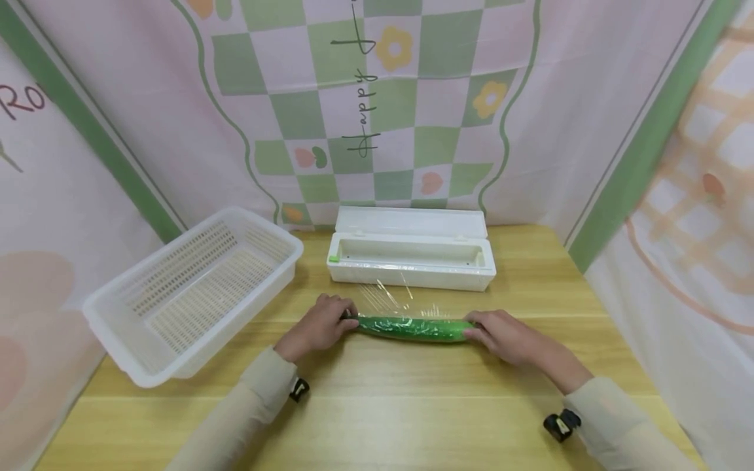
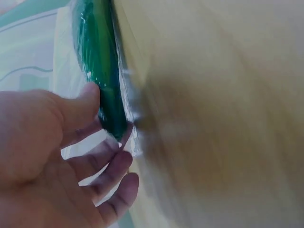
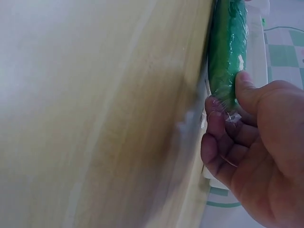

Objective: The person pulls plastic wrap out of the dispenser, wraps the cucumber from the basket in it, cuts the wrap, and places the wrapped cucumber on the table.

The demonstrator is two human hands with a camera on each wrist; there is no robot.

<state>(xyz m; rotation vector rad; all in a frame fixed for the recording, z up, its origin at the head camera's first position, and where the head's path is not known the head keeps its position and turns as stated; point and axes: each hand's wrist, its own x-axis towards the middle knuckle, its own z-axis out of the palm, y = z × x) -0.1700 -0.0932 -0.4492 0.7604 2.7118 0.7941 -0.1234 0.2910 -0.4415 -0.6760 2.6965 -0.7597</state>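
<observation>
A green cucumber [image 1: 412, 329] wrapped in clear plastic film lies crosswise in front of me, low over the wooden table. My left hand [image 1: 323, 322] pinches its darker left end between thumb and fingers; the left wrist view shows that thumb on the cucumber [image 2: 97, 52]. At the paler right end, my right hand [image 1: 505, 335] grips it the same way, with film bunched at the tip in the right wrist view. Clear film [image 1: 391, 297] stretches from the cucumber back to a white film dispenser box [image 1: 412, 278], whose lid [image 1: 411, 222] is raised.
A white perforated plastic basket [image 1: 194, 294] stands at the left of the wooden table [image 1: 406, 418]. A small green piece [image 1: 334, 259] sits at the dispenser's left front corner. Patterned cloth [image 1: 389, 98] hangs behind and along both sides of the table.
</observation>
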